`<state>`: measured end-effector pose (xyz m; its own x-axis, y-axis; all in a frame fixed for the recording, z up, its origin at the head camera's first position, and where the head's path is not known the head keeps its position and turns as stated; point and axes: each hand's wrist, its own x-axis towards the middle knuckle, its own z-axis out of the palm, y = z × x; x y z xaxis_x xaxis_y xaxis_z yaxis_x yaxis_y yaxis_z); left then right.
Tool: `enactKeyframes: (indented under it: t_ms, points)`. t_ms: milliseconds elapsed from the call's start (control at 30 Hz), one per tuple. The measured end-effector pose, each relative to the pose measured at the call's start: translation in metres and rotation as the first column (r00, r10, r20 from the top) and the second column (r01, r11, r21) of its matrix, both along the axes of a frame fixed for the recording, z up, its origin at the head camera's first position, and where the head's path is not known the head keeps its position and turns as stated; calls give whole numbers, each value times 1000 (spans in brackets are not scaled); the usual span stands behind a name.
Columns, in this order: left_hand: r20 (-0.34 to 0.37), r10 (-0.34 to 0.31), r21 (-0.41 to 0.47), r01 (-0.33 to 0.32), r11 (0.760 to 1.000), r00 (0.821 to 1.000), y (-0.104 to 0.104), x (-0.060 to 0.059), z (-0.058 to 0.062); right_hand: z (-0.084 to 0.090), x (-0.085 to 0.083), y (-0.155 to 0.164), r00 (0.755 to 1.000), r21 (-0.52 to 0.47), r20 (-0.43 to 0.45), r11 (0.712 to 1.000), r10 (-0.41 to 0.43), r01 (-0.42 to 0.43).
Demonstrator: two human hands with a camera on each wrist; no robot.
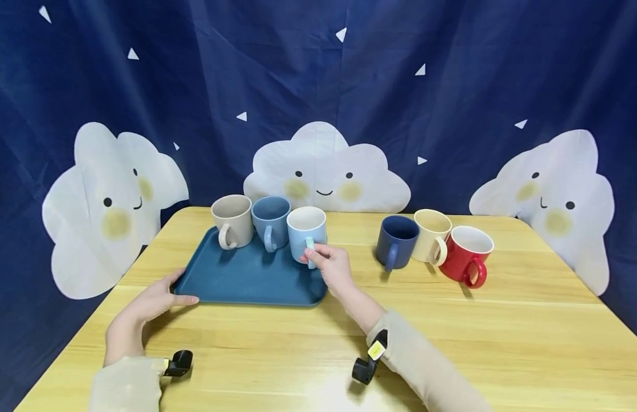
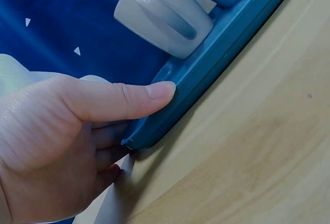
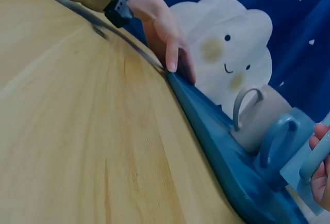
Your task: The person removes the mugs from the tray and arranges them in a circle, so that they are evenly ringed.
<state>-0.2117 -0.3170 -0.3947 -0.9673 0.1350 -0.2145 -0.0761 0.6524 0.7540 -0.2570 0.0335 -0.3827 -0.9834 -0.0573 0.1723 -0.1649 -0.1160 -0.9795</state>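
A dark teal tray (image 1: 251, 280) lies on the table with several mugs along its far side. My left hand (image 1: 156, 297) holds the tray's near left corner. In the left wrist view the thumb (image 2: 162, 91) lies along the near rim, the other fingers partly hidden past the corner. With my right hand (image 1: 333, 266) I pinch the handle of a light blue mug (image 1: 298, 237), white inside, upright at the tray's right end. Left of it stand a blue mug (image 1: 271, 220) and a greyish-beige mug (image 1: 233, 220), handles facing me.
Right of the tray, a navy mug (image 1: 397, 240), a cream mug (image 1: 429, 234) and a red mug (image 1: 465, 252) stand close together on the wooden table (image 1: 277, 349). Behind the table hangs a dark blue curtain (image 1: 298, 68) printed with clouds.
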Motion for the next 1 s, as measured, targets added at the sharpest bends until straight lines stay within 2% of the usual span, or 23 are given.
enactKeyframes:
  t_ms: [200,367,533,700,867,1000]
  points:
    - [-13,-11,-17,11,1000,1000,-1,0,2,13,18,24,997,28,-46,998,65,-63]
    - [-25,-20,-25,19,1000,999,-2,0,3,21,34,51,988,93,-90,989,125,-117]
    - [-23,-26,-23,25,999,999,0,0,3,24,52,79,977,132,-150,983,149,-129]
    - [-21,-26,-25,25,999,999,1,0,2,25,71,105,960,54,-198,980,198,-191]
    - [-30,-27,-27,27,999,999,0,-1,2,28,82,132,938,-6,-257,971,232,-241]
    - [-24,-33,-38,32,999,999,0,-1,2,32,91,153,944,-48,-260,974,203,-222]
